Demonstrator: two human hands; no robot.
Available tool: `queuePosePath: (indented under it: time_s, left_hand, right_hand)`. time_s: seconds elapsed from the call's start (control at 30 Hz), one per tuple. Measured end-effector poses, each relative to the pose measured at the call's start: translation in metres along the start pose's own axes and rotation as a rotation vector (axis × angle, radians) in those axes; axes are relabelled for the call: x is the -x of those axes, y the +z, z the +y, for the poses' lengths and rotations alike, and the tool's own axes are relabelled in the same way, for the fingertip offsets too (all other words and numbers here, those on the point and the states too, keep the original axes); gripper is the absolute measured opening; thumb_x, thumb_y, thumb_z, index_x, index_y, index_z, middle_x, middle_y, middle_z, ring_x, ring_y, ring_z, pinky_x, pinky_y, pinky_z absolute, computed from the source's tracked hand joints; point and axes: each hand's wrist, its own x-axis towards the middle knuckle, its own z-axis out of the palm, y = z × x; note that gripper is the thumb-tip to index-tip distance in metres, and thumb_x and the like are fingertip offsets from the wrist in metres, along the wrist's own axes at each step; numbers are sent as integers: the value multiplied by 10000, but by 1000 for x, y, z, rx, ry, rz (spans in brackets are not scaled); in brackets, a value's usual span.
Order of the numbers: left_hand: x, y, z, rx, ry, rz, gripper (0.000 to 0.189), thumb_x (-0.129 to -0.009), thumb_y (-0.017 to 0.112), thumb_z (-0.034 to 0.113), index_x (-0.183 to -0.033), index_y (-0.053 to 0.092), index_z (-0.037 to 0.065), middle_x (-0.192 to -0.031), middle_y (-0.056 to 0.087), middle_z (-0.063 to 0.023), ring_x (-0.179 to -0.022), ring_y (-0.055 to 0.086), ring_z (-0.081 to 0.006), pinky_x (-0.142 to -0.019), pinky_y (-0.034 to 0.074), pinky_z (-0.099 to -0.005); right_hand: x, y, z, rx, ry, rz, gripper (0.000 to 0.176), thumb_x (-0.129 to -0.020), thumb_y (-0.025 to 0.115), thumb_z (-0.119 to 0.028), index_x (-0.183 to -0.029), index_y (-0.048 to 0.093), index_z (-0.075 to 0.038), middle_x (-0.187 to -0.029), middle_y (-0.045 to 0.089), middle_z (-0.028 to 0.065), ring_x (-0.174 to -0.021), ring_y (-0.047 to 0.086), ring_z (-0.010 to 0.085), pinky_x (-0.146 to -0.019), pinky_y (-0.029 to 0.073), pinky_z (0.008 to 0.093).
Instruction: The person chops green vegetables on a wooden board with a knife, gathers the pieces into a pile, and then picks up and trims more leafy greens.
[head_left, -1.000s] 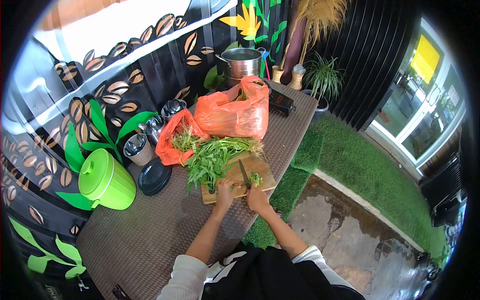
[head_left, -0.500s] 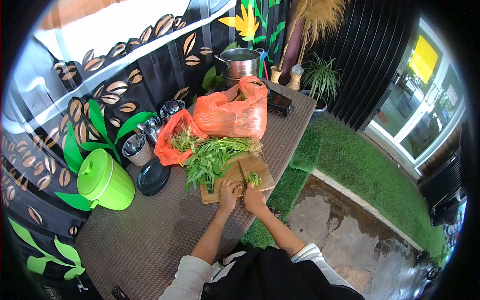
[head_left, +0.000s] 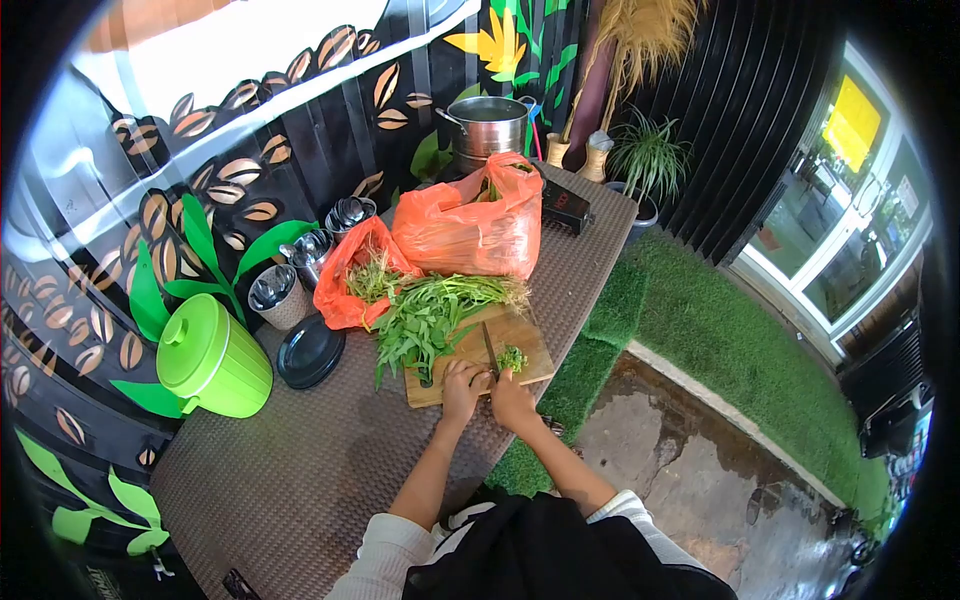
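A wooden cutting board (head_left: 525,335) lies on the brown table, with a bunch of leafy greens (head_left: 425,318) across its far left side. My right hand (head_left: 512,399) grips the handle of a knife (head_left: 489,350), whose blade points away from me over the board. My left hand (head_left: 463,385) presses stems down on the board just left of the blade. A small heap of chopped green pieces (head_left: 513,357) sits to the right of the knife.
Two orange plastic bags (head_left: 468,229) with greens stand behind the board. A green lidded bin (head_left: 208,361), a black lid (head_left: 310,351), metal cups (head_left: 274,291), a steel pot (head_left: 487,127) and a black scale (head_left: 564,208) share the table (head_left: 300,470). Artificial grass and wet concrete lie to the right.
Both hands stay at the board's near edge with only small shifts; the knife blade has rocked slightly over the stems. The view has nudged a little.
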Motion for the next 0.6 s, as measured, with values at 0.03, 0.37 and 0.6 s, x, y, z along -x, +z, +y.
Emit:
queuePosePath:
  time_s: [0.03,0.37,0.6]
  left_hand:
    - [-1,0,0,-3,20,14,135,-798,661,120,-881,693,19,-827,582,-88,-866,505,-270,-800,425,-378]
    - [1,1,-4,40,30,37,133,-805,653,115,-877,691,9,-831,586,-90,-853,509,-275,-790,422,-380]
    - [2,-3,2,-2,13,5,138,-807,650,111,-891,686,7,-837,580,-94,-871,512,-271,-803,424,-375]
  right_hand:
    - [3,-1,-4,2,-2,1,394,-817,564,-120,-1116,357,32,-924,643,257,-857,657,371,-717,539,429]
    - [5,5,-7,-24,75,-72,342,-902,455,-205,-1101,363,58,-890,626,279,-857,632,421,-737,510,482]
    - [-3,-9,-9,-121,47,-120,336,-895,460,-188,-1118,358,42,-906,626,277,-895,628,413,-773,502,486]
